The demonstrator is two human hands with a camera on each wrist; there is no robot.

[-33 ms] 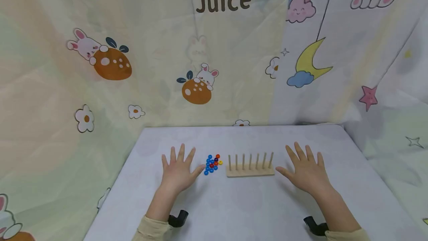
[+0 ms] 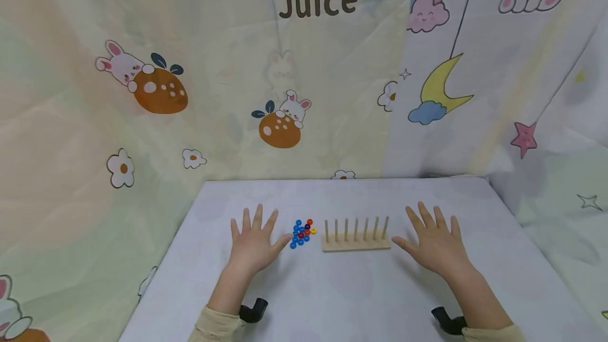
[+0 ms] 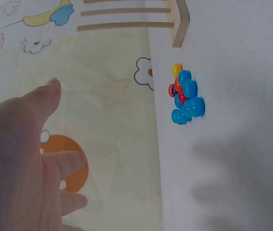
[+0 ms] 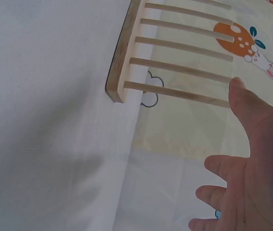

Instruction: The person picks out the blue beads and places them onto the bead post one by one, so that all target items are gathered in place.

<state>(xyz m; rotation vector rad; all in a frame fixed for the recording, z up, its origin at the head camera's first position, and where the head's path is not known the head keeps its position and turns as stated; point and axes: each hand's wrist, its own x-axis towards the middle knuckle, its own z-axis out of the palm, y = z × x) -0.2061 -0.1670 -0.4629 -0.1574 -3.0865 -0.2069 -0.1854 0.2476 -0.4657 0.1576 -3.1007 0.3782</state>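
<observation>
Both hands hover over the table with fingers spread and nothing in them. The left hand (image 2: 253, 247) is just left of a small cluster of round beads (image 2: 301, 235), mostly blue, with red, orange, yellow and dark purple ones. In the left wrist view the beads (image 3: 187, 98) lie apart from the thumb. Between the hands stands a wooden peg rack (image 2: 356, 245), a flat base with several upright bare pegs. To its right is the right hand (image 2: 439, 247). The right wrist view shows the rack (image 4: 122, 62) beyond the thumb, with a gap between them.
The white table (image 2: 342, 300) ends at a back edge against a printed cloth (image 2: 228, 67) with rabbits, flowers and a moon. A black wrist mount (image 2: 254, 310) sits at the left wrist and another mount (image 2: 448, 322) at the right.
</observation>
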